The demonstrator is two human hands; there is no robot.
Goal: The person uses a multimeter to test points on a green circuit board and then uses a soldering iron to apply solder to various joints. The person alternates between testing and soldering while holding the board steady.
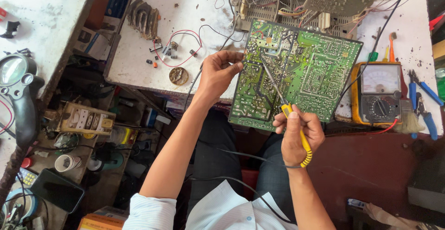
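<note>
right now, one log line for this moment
left hand: holds board edge | right hand: holds iron, tip on board | meter: right of board

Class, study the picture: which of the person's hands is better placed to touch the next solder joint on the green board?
Probably the right hand: it grips the soldering iron, tip on the circuit board. The left hand only steadies the board's edge.

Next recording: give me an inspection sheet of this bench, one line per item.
Surface: white, stained workbench.
Job's things: green circuit board propped at the bench edge; yellow-handled soldering iron, tip on the board.
Clutter: analog multimeter, blue-handled pliers, small loose components.
Hands: left hand grips the board's left edge; right hand holds the iron.
Cables: red and black wires; black iron cord across the lap.
Surroundings: magnifier lamp, power strip at left.
</note>
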